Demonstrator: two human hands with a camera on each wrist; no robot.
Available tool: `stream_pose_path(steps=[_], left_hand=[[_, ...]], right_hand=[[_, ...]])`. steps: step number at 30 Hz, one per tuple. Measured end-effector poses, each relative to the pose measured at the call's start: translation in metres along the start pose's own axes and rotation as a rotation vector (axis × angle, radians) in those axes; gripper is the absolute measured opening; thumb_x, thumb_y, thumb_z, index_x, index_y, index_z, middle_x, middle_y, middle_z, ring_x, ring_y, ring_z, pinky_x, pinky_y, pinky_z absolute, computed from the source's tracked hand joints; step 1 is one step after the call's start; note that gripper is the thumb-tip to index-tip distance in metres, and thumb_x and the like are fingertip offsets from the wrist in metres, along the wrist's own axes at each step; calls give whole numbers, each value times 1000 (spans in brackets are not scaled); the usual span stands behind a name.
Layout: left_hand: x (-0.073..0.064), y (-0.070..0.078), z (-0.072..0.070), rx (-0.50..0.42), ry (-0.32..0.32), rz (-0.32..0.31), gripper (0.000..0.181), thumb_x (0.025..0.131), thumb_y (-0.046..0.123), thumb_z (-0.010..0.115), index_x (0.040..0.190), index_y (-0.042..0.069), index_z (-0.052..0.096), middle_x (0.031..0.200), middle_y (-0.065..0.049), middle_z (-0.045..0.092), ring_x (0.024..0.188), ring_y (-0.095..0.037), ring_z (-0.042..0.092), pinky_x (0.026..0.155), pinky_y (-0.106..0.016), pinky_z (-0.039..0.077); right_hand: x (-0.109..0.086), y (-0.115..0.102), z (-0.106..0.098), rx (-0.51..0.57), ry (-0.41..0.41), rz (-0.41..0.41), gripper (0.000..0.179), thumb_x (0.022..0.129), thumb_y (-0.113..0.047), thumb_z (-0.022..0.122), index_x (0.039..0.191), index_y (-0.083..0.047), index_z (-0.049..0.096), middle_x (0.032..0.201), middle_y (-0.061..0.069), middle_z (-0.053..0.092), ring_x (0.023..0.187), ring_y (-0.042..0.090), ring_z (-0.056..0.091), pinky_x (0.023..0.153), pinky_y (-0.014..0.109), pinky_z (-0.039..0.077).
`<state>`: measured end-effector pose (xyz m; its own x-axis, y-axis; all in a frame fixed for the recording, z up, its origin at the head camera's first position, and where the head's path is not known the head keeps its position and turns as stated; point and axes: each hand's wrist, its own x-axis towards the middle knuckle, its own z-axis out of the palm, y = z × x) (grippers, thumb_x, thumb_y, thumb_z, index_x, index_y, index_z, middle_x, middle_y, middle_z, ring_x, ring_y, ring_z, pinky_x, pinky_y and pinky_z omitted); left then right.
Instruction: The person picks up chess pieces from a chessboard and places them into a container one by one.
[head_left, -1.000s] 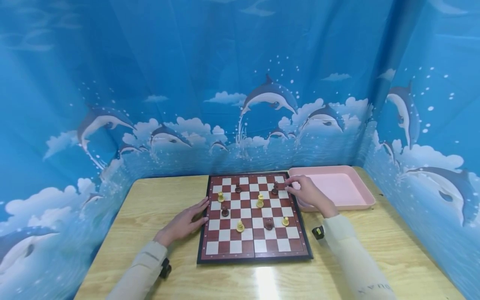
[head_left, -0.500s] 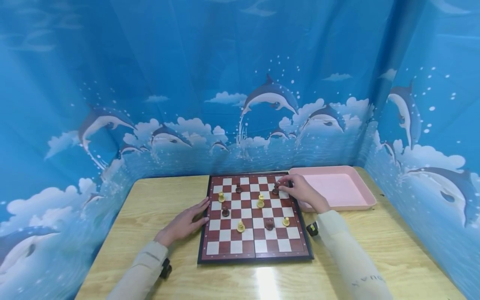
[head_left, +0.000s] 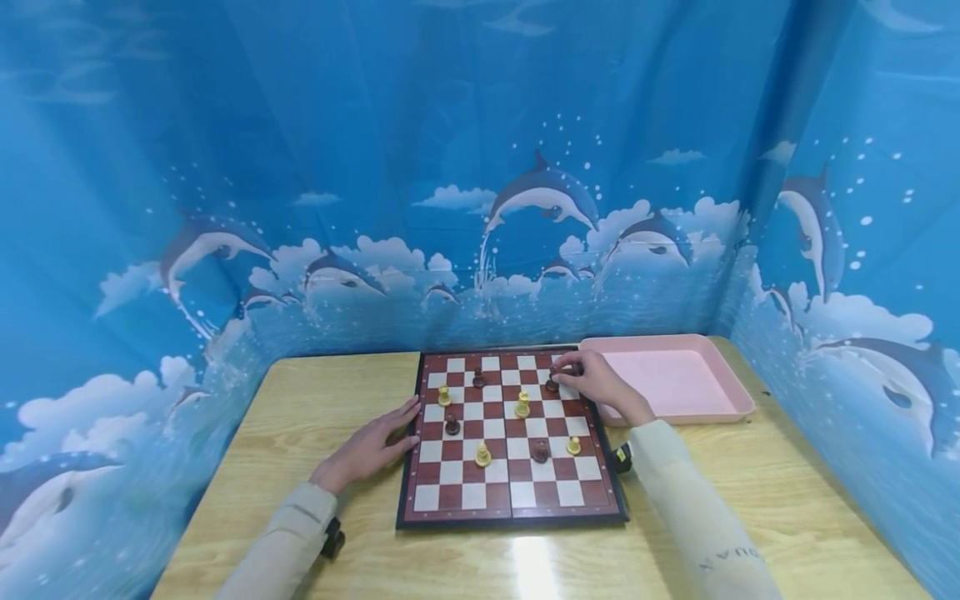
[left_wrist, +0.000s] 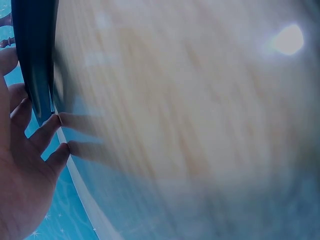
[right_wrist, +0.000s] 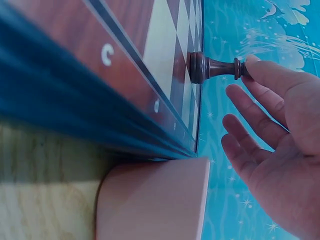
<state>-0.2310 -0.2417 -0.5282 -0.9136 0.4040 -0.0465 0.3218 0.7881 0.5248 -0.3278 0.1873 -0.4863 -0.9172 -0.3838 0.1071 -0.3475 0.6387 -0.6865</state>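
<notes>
A brown and white chessboard (head_left: 474, 497) lies on the table with several dark and pale yellow chess pieces standing on it. At its far right part, my right hand (head_left: 600, 383) pinches the top of a dark chess piece (right_wrist: 215, 68) between thumb and forefinger. The piece stands upright on its square; the other fingers are spread loosely beside it in the right wrist view. My left hand (head_left: 367, 446) rests at the board's left side, fingertips against its black edge (left_wrist: 34, 50). Closest to that hand are a yellow piece (head_left: 445, 397) and a dark piece (head_left: 452, 426).
A pink tray (head_left: 738, 404) stands against the board's right side, under my right wrist. Wood-grain tabletop (head_left: 300, 408) extends on both sides and in front. A blue dolphin-print curtain (head_left: 420, 167) hangs behind the table and at both sides.
My right hand has moved left from the board's right edge onto the dark chess piece, and its thumb and forefinger have closed on the top. My left hand has stayed in place.
</notes>
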Motion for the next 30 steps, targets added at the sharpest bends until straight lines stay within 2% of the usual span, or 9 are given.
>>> stream_pose_path(steps=[7, 17, 21, 27, 30], left_hand=[[0, 1, -1, -1, -1, -6, 69, 103, 56, 49, 161, 24, 28, 170, 5, 19, 153, -31, 27, 122, -55, 30], [-1, 0, 0, -4, 4, 15, 69, 103, 54, 50, 160, 21, 30, 170, 2, 20, 153, -32, 28, 122, -55, 30], [-1, 0, 0, -8, 0, 9, 69, 103, 54, 50, 160, 21, 30, 170, 2, 20, 153, -32, 28, 122, -55, 30], [-1, 1, -1, -11, 2, 5, 69, 103, 55, 50, 160, 22, 30, 170, 2, 20, 153, -32, 28, 122, -55, 29], [-1, 1, -1, -12, 4, 13, 69, 103, 54, 50, 160, 20, 31, 170, 0, 21, 153, -33, 28, 122, -55, 29]], right_hand=[[1, 2, 1, 20, 7, 9, 18, 94, -17, 74, 109, -6, 75, 108, 10, 73, 101, 26, 66, 92, 49, 56], [3, 0, 3, 29, 4, 9, 13, 94, -17, 74, 104, -9, 76, 105, 7, 73, 85, 22, 58, 77, 36, 50], [3, 0, 4, 42, 9, 20, 13, 94, -18, 75, 104, -9, 76, 104, 6, 72, 87, 21, 57, 80, 37, 50], [2, 0, 6, 47, 28, 25, 15, 94, -17, 75, 105, -8, 75, 107, 8, 72, 96, 23, 60, 90, 45, 53], [2, 1, 5, 45, 24, 29, 15, 94, -17, 74, 106, -8, 75, 107, 7, 72, 97, 22, 60, 90, 43, 53]])
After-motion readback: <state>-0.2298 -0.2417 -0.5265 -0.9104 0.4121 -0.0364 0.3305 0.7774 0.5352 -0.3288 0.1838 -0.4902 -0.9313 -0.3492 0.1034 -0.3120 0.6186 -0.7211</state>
